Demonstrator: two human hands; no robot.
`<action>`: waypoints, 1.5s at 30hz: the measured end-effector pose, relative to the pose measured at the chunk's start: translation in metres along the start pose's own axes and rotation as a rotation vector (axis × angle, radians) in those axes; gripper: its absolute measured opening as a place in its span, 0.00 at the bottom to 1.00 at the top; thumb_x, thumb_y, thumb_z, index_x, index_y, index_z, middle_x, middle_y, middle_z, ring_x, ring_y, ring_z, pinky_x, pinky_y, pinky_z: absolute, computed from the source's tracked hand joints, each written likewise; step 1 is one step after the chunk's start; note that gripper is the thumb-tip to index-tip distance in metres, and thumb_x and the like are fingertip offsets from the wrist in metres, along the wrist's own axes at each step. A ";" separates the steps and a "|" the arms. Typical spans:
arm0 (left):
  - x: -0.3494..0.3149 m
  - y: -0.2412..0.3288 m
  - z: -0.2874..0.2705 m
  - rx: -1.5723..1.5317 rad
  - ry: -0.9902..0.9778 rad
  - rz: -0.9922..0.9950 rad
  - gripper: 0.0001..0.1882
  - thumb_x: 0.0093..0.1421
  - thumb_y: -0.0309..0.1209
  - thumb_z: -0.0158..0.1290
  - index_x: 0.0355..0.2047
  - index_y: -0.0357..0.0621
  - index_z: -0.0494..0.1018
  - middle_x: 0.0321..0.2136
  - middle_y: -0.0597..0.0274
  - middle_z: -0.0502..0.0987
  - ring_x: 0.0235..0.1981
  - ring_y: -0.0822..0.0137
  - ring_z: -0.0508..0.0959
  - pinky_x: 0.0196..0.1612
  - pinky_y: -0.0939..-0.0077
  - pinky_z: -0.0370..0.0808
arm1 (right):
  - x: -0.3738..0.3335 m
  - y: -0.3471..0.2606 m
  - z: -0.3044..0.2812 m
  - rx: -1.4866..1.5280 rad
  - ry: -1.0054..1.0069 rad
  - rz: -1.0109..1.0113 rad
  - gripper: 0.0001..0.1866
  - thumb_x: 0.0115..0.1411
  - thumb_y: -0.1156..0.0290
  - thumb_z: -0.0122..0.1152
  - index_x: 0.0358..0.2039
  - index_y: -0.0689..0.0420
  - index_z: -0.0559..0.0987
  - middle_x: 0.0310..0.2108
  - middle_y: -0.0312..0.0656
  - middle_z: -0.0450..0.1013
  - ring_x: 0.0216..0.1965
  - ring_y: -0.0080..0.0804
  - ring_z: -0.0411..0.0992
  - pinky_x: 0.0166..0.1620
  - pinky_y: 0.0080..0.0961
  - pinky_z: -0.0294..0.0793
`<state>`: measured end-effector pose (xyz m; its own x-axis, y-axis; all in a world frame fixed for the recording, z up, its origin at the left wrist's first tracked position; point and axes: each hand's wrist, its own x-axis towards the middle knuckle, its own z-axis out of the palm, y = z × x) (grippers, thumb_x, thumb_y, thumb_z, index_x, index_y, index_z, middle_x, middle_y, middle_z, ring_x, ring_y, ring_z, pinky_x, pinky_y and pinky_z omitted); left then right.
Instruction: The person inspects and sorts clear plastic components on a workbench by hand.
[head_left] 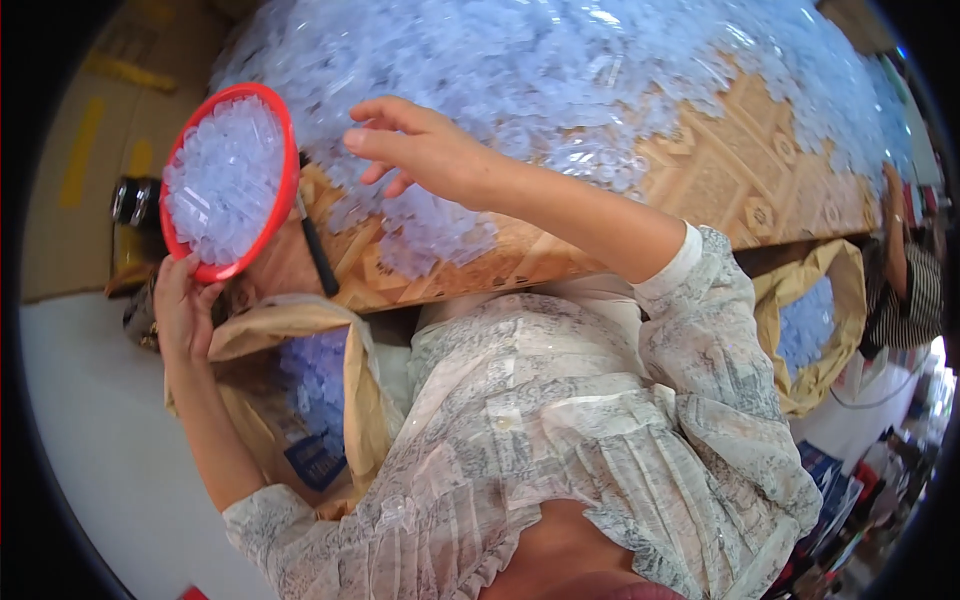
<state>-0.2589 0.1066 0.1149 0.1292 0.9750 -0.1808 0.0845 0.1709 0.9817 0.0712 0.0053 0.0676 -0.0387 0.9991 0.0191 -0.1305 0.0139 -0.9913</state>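
Observation:
At the left, my left hand grips the near rim of a red plastic basin. Small translucent plastic pieces fill the basin, which is tilted and held up beside the table's left end. My right hand reaches across to the left with its fingers apart and nothing in them. Below it, a large heap of the same clear pieces covers much of the wood-patterned table. Under my left forearm's side stands an open brown paper sack with similar pieces inside.
A tool with a black handle lies at the table's left front edge. Another open paper sack with pieces stands at the right, beside another person's arm. Cardboard rises at the far left.

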 end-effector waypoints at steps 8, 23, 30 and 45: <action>-0.041 0.027 0.199 0.121 -0.529 0.070 0.09 0.59 0.29 0.51 0.38 0.38 0.67 0.30 0.61 0.75 0.24 0.74 0.77 0.22 0.84 0.79 | -0.079 -0.033 -0.099 0.036 0.387 0.028 0.26 0.61 0.54 0.54 0.52 0.59 0.68 0.30 0.40 0.73 0.20 0.25 0.72 0.15 0.19 0.68; -0.026 -0.073 0.458 0.949 -1.024 1.770 0.19 0.61 0.40 0.48 0.49 0.47 0.70 0.56 0.50 0.65 0.62 0.52 0.60 0.63 0.40 0.49 | -0.313 -0.052 -0.262 -0.082 1.154 0.283 0.17 0.65 0.57 0.47 0.42 0.57 0.72 0.20 0.34 0.72 0.11 0.21 0.68 0.08 0.16 0.62; 0.021 -0.073 0.512 1.252 -1.033 1.628 0.26 0.60 0.54 0.43 0.52 0.55 0.70 0.65 0.56 0.54 0.67 0.55 0.50 0.64 0.37 0.35 | -0.323 -0.002 -0.290 0.104 1.148 0.242 0.18 0.65 0.57 0.47 0.44 0.59 0.70 0.21 0.35 0.72 0.12 0.21 0.69 0.08 0.17 0.64; 0.076 0.003 0.512 1.462 -0.459 1.584 0.15 0.54 0.40 0.56 0.40 0.50 0.74 0.52 0.53 0.69 0.62 0.53 0.59 0.63 0.36 0.42 | -0.305 0.008 -0.308 0.081 1.080 0.267 0.17 0.65 0.56 0.50 0.40 0.58 0.74 0.24 0.33 0.73 0.20 0.17 0.70 0.19 0.15 0.69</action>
<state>0.2572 0.1078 0.0730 0.9602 0.0354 0.2769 0.1451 -0.9107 -0.3866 0.3876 -0.2866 0.0140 0.8014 0.4811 -0.3554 -0.3125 -0.1700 -0.9346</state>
